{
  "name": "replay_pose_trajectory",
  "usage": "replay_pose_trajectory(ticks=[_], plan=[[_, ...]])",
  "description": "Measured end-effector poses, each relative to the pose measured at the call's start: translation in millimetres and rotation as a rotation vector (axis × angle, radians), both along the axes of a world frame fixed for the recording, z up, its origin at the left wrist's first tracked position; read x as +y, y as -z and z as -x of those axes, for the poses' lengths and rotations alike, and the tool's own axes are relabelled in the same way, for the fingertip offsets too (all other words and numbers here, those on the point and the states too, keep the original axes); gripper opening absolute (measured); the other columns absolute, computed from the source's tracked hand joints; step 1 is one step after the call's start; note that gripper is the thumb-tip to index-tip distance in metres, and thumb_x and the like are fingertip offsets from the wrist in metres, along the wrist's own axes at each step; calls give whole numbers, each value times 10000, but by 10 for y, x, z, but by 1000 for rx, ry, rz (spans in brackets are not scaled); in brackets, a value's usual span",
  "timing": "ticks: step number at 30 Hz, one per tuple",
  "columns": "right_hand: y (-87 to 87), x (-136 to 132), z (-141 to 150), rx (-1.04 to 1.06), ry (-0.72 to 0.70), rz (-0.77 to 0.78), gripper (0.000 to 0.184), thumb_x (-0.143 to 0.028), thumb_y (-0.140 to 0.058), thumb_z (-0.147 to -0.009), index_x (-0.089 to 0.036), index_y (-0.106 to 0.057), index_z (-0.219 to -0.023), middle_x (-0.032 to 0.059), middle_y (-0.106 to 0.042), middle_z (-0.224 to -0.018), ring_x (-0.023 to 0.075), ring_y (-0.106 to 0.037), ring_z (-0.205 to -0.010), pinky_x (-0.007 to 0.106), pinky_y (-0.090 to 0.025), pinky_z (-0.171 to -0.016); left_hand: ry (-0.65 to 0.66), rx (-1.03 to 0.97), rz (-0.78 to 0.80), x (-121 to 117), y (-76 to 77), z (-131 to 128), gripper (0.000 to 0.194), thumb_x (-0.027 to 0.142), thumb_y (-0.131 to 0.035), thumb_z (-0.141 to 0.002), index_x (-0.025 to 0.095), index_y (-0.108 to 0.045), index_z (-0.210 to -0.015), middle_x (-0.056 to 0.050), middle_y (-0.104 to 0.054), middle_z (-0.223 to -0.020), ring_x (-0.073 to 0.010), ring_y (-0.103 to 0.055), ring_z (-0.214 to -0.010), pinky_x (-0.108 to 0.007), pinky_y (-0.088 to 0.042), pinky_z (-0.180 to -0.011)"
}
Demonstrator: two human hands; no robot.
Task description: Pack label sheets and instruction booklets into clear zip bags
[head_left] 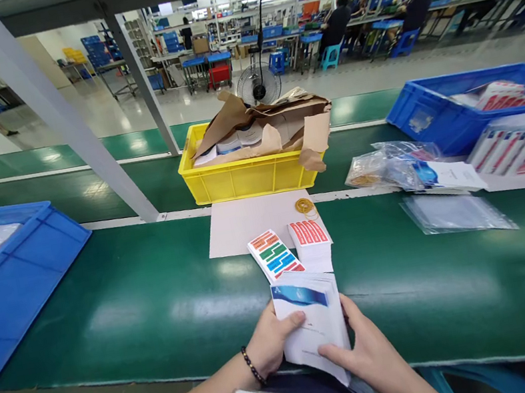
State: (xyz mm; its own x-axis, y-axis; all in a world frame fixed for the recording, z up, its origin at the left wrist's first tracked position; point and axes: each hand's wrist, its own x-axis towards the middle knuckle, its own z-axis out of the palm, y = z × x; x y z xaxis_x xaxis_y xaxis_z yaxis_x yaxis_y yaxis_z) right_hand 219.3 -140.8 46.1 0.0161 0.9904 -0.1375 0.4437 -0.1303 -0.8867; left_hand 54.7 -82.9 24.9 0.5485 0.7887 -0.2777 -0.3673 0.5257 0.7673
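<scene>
A thick stack of white booklets (310, 323) with a blue wave on the cover is held over the table's front edge. My left hand (273, 337) grips its left side, thumb on the cover. On its right side my right hand (364, 341) is closed, the thumb pressed on the front. Just beyond the stack lie a pile of colour-printed cards (274, 254) and a taller pile of red-and-white cards (311, 242). Yellow rubber bands (305, 206) rest on a white sheet (232, 229) behind them.
A yellow crate (249, 178) with torn brown paper and booklets stands behind. Blue crates flank the bench at left (25, 265) and right (437, 125). Plastic bags (458, 213) lie at right. A slanted white post (55, 118) rises at left. Several people sit at far benches.
</scene>
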Motion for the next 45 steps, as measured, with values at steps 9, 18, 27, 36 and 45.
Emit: replay_pose_trajectory(ticks=[9, 18, 27, 36, 45], plan=[[-297, 54, -10, 164, -79, 135, 335, -391, -333, -864, -181, -568, -980, 34, -620, -893, 199, -541, -779, 272, -420, -695, 177, -350, 487, -50, 82, 143, 384, 352, -475, -773, 64, -588, -1000, -149, -634, -962, -252, -572, -942, -404, -326, -932], [-297, 63, 77, 37, -70, 161, 369, -425, -400, -809, -165, -458, -555, -24, -434, -550, 112, -360, -523, 209, -278, -478, 270, -363, 533, 25, 94, 303, 491, 454, -405, -779, 84, -544, -1069, -131, -627, -976, -243, -530, -1023, -368, -327, -932], [-227, 85, 91, 16, -57, 207, 423, -477, -405, -785, -160, -425, -505, -36, -344, -508, 98, -299, -502, 207, -231, -456, 243, -367, 577, -51, 158, 337, 485, 452, -402, -776, 77, -558, -1040, -134, -622, -993, -252, -525, -1028, -368, -320, -933], [-90, 86, 17, 267, 12, 260, 481, -538, -433, -756, -137, -555, -519, -11, -491, -492, 134, -426, -505, 237, -335, -493, 217, -449, 598, -88, 203, 337, 520, 447, -389, -776, 45, -540, -1070, -148, -630, -978, -273, -517, -1034, -401, -294, -941], [-88, 117, 32, 668, 39, 344, 429, -466, -475, -780, -102, -690, -703, 65, -636, -593, 203, -558, -601, 314, -411, -619, 207, -474, 593, -92, 251, 347, 512, 433, -415, -766, 38, -542, -1067, -153, -632, -965, -279, -525, -1021, -402, -283, -944]])
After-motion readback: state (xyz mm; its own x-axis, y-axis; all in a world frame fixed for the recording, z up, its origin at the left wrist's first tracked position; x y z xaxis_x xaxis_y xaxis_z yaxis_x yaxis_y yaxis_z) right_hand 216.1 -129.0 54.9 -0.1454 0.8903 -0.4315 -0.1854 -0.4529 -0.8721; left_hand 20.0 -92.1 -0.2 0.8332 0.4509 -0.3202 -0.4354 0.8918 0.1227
